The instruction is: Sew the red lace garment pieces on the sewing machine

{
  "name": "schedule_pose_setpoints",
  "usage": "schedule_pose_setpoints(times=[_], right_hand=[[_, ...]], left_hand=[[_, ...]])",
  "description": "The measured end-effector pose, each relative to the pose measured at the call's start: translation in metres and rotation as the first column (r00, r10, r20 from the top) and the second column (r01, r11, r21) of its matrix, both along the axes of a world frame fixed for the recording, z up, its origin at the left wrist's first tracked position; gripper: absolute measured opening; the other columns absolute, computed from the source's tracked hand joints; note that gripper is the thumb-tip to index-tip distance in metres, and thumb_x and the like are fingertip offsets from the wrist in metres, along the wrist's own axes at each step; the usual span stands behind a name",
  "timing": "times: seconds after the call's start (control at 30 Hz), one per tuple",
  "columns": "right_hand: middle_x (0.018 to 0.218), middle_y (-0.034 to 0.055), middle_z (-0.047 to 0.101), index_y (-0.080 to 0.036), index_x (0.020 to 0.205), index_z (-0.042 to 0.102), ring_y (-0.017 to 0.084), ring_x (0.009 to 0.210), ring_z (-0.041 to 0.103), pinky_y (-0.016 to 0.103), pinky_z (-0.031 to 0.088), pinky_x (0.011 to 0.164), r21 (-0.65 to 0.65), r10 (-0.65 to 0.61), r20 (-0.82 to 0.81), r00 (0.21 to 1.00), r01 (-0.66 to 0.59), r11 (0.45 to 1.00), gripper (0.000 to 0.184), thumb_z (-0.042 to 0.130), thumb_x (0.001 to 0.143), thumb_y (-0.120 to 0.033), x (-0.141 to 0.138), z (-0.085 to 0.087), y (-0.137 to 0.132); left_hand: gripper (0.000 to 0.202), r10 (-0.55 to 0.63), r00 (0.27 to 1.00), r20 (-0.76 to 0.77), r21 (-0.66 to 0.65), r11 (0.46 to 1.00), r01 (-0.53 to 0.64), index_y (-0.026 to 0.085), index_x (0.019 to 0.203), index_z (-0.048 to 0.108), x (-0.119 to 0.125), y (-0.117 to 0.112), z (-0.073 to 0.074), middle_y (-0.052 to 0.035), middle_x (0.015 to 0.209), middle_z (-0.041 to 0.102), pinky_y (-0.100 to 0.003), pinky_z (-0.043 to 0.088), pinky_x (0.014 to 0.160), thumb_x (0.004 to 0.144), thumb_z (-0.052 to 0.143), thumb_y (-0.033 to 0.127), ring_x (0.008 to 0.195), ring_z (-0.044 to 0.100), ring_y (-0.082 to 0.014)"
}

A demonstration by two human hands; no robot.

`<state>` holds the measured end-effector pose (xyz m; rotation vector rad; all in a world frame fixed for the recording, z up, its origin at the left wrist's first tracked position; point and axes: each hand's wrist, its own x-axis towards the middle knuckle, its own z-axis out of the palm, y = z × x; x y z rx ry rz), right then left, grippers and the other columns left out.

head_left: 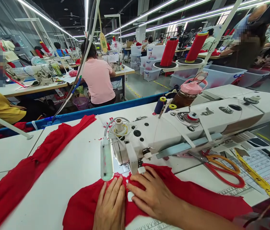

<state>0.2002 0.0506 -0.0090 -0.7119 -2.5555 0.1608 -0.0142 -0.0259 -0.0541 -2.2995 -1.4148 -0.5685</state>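
Observation:
A red lace-edged garment piece [82,201] lies under the needle end of a white sewing machine [154,134]. My left hand [111,203] rests flat on the fabric, fingers stretched towards the needle area. Just right of it, my right hand [151,195] presses on the same cloth with its fingers spread, the upper ones close beside the presser area. A small white patch [130,195], perhaps a label, shows by the right fingertips. The needle itself is hidden behind the machine head. To the left, a long bunched strip of red fabric [39,163] lies across the table.
Orange and red-handled scissors [223,169], a yellow tape measure [257,179] and a written sheet [264,166] lie at right. Red thread cones [169,52] stand on a rack behind a pink-lidded bottle [189,91]. A person in pink [100,78] sits ahead.

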Motion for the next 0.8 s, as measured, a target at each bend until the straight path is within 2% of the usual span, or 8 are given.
schedule_pose_setpoints(times=[0.23, 0.43, 0.6, 0.8], right_hand=[[0.117, 0.0037, 0.067, -0.028, 0.123, 0.062, 0.022, 0.104, 0.057, 0.044, 0.034, 0.101, -0.043, -0.002, -0.009, 1.0, 0.002, 0.999, 0.026, 0.059, 0.097, -0.03, 0.001, 0.003, 0.001], [0.116, 0.0063, 0.068, -0.022, 0.121, 0.062, 0.02, 0.102, 0.06, 0.04, 0.037, 0.101, -0.097, 0.046, -0.089, 0.995, -0.054, 0.994, 0.024, 0.053, 0.1, -0.027, 0.003, 0.012, 0.005], [0.126, 0.0073, 0.067, -0.018, 0.129, 0.059, 0.023, 0.113, 0.059, 0.04, 0.036, 0.107, -0.101, 0.047, -0.048, 0.998, -0.052, 0.994, 0.032, 0.054, 0.099, -0.029, 0.001, 0.011, 0.004], [0.135, 0.0087, 0.063, -0.02, 0.136, 0.056, 0.024, 0.126, 0.054, 0.043, 0.033, 0.113, -0.15, 0.033, 0.042, 0.999, -0.027, 0.988, 0.041, 0.056, 0.098, -0.037, 0.006, 0.008, 0.005]], left_hand=[[0.043, 0.021, 0.998, -0.056, -0.002, 1.0, -0.021, 0.015, 0.128, 0.06, -0.002, 0.0, 0.008, -0.0087, 0.14, 0.062, -0.04, 0.049, 0.104, 0.088, 0.045, 0.011, 0.128, 0.058, -0.0231], [0.031, 0.028, 0.999, 0.033, 0.005, 1.0, -0.028, 0.012, 0.121, 0.061, 0.007, 0.003, 0.024, -0.0123, 0.126, 0.07, -0.04, 0.052, 0.096, 0.099, 0.042, 0.022, 0.116, 0.066, -0.024], [0.033, 0.039, 0.999, 0.023, 0.033, 0.999, -0.04, 0.012, 0.124, 0.061, 0.012, 0.004, 0.024, -0.012, 0.125, 0.071, -0.04, 0.046, 0.1, 0.101, 0.042, 0.027, 0.114, 0.066, -0.024], [0.043, 0.06, 0.998, -0.013, -0.013, 0.998, -0.06, 0.01, 0.137, 0.054, 0.005, 0.0, 0.012, -0.0098, 0.141, 0.06, -0.041, 0.031, 0.115, 0.098, 0.05, 0.027, 0.131, 0.053, -0.0242]])
